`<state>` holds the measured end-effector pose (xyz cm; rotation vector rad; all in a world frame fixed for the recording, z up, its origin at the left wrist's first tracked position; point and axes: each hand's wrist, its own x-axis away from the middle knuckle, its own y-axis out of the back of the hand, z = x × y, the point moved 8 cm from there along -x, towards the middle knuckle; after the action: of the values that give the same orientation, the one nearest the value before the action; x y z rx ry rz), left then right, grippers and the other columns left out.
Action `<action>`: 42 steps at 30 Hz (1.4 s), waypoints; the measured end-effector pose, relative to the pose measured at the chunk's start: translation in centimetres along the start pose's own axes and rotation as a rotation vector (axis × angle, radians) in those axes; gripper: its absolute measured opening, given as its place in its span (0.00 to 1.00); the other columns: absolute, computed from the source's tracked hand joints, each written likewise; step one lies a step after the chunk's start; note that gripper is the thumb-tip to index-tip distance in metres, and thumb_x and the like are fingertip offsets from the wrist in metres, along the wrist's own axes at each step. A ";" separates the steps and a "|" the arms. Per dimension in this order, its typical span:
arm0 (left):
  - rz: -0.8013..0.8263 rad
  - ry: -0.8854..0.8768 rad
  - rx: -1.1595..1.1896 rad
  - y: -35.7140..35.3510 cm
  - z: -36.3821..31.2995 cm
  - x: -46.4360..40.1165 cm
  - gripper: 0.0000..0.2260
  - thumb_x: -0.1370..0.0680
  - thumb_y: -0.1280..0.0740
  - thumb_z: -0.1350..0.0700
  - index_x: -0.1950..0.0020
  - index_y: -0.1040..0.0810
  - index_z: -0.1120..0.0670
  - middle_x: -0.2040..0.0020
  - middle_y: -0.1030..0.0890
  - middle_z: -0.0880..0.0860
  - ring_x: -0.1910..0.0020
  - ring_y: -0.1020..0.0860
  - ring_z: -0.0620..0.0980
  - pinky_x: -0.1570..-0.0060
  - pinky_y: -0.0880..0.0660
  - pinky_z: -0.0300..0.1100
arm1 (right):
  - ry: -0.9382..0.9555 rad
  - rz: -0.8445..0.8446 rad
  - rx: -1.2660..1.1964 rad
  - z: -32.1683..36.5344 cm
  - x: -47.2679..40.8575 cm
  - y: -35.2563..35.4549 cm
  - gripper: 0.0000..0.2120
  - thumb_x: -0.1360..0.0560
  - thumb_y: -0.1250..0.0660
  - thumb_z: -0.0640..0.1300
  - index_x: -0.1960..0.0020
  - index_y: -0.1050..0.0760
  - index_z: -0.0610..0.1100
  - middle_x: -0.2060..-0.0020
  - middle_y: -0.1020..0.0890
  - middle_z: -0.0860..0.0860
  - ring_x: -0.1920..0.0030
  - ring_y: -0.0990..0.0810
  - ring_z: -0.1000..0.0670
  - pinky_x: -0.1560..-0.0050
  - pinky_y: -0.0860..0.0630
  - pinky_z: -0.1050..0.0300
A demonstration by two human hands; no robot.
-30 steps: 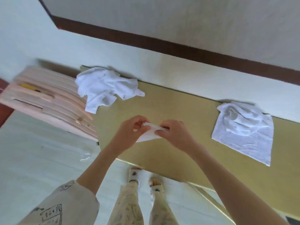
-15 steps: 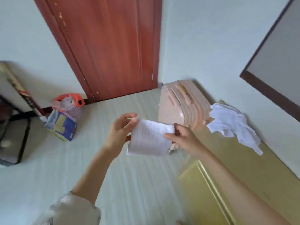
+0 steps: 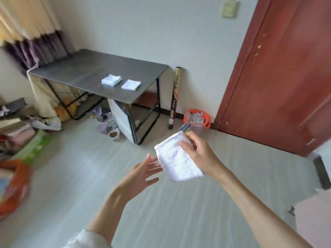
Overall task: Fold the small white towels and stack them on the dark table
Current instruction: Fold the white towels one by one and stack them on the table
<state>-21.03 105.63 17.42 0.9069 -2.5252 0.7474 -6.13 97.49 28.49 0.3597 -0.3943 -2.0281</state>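
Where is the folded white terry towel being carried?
Centre-right of the head view, the folded white terry towel is held by the right hand over the floor, short of the dark table.

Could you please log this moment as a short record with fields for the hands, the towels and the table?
right hand: holds a folded towel in the air
left hand: open, fingers spread, beside the towel; contact unclear
dark table: two piles of folded towels side by side, left pile thicker, right pile flatter
nearby: red door, orange basket on the floor
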 end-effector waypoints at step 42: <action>-0.230 -0.086 -0.465 45.2 -44.7 -55.9 0.15 0.22 0.38 0.49 0.62 0.31 0.59 0.68 0.32 0.51 0.70 0.33 0.47 0.72 0.36 0.36 | -0.536 -0.082 -0.134 -11.7 -75.1 -28.3 0.09 0.22 0.39 0.46 0.51 0.27 0.40 0.62 0.27 0.48 0.63 0.31 0.52 0.65 0.36 0.64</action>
<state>-3.59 188.08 9.74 1.0457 -2.4493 0.0439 10.79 175.23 12.48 -0.2647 -0.5716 -2.2034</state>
